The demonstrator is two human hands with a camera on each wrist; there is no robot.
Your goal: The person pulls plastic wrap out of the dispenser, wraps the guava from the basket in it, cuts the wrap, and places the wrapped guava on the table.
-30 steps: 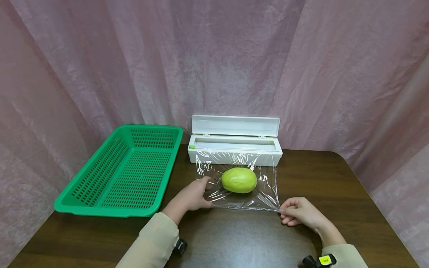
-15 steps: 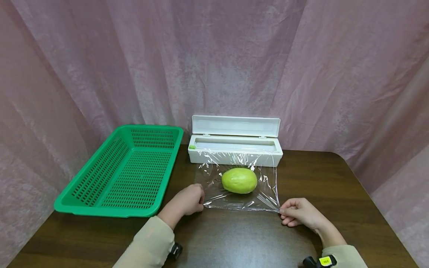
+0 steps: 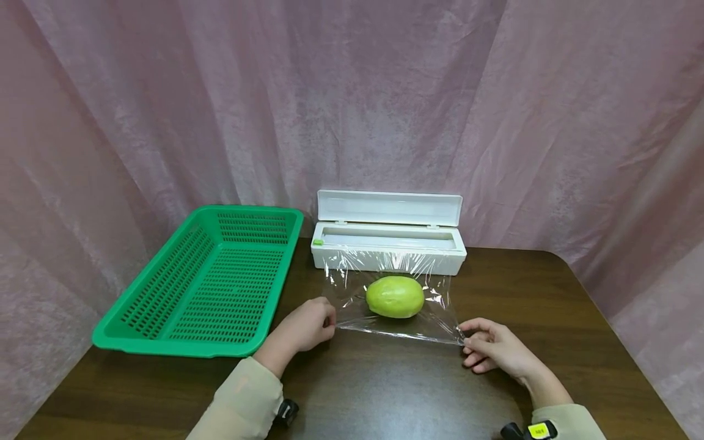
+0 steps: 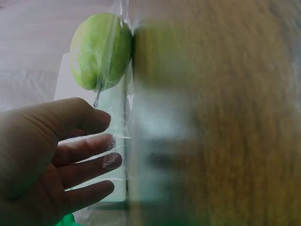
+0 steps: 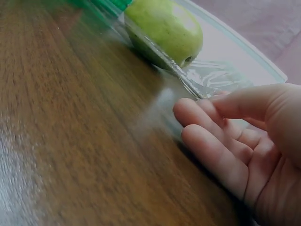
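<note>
A clear sheet of cling film (image 3: 357, 321) stretches toward me from a white dispenser box (image 3: 387, 263) whose lid stands up. On the sheet's middle sits a yellow-green oval fruit (image 3: 395, 297); the film's front edge crosses before it in both wrist views. My left hand (image 3: 308, 324) pinches the front left corner between thumb and index finger, its other fingers (image 4: 89, 170) spread behind the film. At the front right corner, my right hand (image 3: 495, 349) holds the gathered film between thumb and index finger, the remaining fingers loosely bent below.
A green plastic basket (image 3: 275, 305) with slotted walls stands at the left, close to my left forearm. The dark wooden table (image 3: 385, 391) extends to its rounded back right corner. A pink curtain (image 3: 385, 110) hangs behind the dispenser.
My left hand, spread beside the film a second ago, has moved left and taken hold of its corner. The front left edge is now drawn farther back and taut. The right hand has barely shifted.
</note>
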